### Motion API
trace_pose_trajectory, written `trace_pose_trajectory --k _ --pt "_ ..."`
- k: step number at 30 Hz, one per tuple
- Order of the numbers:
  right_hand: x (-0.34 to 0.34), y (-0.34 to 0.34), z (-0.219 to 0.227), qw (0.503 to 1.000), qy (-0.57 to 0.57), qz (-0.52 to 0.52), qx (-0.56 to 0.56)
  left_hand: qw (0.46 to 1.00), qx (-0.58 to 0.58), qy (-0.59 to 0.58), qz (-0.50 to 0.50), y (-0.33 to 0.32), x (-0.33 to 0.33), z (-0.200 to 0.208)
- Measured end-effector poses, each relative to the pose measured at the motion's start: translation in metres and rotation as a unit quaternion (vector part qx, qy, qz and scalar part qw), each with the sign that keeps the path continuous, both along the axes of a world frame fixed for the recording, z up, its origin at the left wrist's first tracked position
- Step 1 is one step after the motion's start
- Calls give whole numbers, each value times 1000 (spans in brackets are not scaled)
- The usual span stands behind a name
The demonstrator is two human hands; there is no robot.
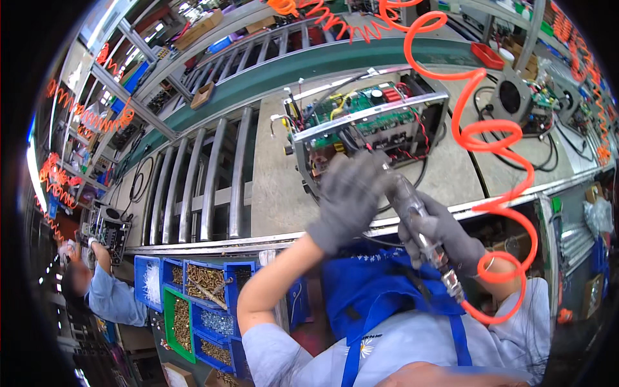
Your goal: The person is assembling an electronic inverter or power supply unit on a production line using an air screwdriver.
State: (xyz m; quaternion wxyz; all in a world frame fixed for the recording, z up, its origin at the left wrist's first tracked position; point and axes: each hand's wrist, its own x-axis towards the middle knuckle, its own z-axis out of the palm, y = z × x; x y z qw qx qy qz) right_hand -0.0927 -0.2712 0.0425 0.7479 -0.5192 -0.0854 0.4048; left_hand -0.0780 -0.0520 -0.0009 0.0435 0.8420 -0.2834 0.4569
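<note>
My right hand (445, 233), in a grey glove, is wrapped round a metal air screwdriver (407, 198). A coiled orange-red air hose (493, 277) joins the tool's rear end by a metal coupling. Ahead of the tool stands an open machine chassis (371, 122) with green circuit boards, wires and a metal top rail. My left hand (351, 193), also gloved in grey, is beside the tool's front end at the near side of the chassis. Motion smears its fingers, so I cannot make out whether they hold anything. The tool's tip is hidden near the chassis.
Blue and green bins (206, 284) with screws and small parts stand at lower left. Metal rollers (209, 180) lie left of the chassis board. A second unit with a fan (512, 97) stands at right. Hose coils hang overhead. Another person (109, 284) works at far left.
</note>
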Motion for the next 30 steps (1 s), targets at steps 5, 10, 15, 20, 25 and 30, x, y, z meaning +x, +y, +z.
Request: trace_pose_trajectory --k 5,10,15,20,25,30 --pt "-4 10 -5 1000 9 14 14 991 -87 105 0 -27 -4 8" --pt "-17 -26 14 991 119 0 56 961 -110 211 -140 -36 0 16" --pt "-7 -36 -37 888 -331 -206 -242 910 -209 333 -132 -53 1 -34" --pt "16 -9 -83 843 -524 -110 46 870 -296 387 -75 -73 -22 -62" --pt "23 31 -86 877 -449 -73 152 886 -281 352 113 -44 -76 -52" --pt "43 37 -66 921 -377 -83 56 747 -384 246 484 88 -246 -21"
